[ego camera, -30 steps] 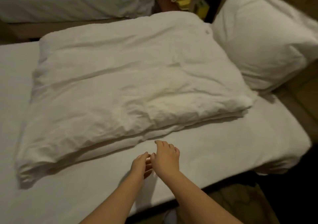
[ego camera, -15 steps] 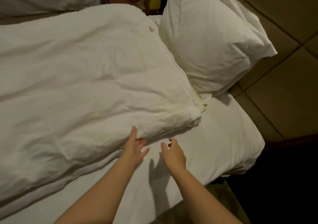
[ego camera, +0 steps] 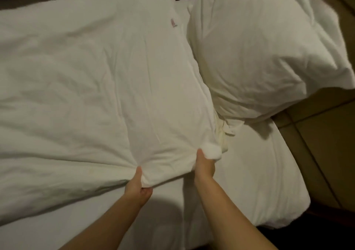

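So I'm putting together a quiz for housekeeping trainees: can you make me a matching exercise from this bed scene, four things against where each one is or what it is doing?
Things
1. left hand
2. right hand
3. pillow
4. tiled floor

Places or states
A. lies beside the duvet, on its right
B. grips the duvet's near right corner
C. brown, beyond the right side of the bed
D. grips the duvet's near edge, left of the corner

Pairs: 1-D, 2-B, 3-A, 4-C
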A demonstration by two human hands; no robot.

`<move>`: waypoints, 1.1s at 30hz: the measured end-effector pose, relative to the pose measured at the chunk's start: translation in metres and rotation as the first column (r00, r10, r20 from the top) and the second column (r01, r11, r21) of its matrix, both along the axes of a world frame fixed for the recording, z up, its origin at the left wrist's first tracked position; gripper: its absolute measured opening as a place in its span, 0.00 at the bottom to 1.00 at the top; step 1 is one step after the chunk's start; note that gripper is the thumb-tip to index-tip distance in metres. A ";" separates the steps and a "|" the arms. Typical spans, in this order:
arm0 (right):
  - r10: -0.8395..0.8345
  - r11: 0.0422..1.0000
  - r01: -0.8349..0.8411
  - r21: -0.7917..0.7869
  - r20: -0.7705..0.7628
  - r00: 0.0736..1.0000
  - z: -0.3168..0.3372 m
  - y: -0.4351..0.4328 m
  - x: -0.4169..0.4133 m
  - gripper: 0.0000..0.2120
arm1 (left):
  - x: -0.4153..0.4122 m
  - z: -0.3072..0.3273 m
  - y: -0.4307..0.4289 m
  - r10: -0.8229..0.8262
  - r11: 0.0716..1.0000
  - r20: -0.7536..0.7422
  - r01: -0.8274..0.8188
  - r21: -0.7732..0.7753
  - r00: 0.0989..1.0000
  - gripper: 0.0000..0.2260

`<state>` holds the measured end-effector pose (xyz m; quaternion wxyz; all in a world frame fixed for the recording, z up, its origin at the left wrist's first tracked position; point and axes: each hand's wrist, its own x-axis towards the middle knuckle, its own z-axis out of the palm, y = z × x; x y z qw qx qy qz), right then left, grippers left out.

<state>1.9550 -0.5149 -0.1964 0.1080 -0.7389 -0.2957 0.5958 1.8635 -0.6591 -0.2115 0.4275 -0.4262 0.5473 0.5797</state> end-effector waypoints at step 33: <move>0.135 0.974 -0.056 0.220 -0.367 0.920 0.069 0.021 -0.027 0.21 | 0.008 0.094 0.063 -0.903 -0.151 -0.077 0.481 -0.864 -0.423 0.53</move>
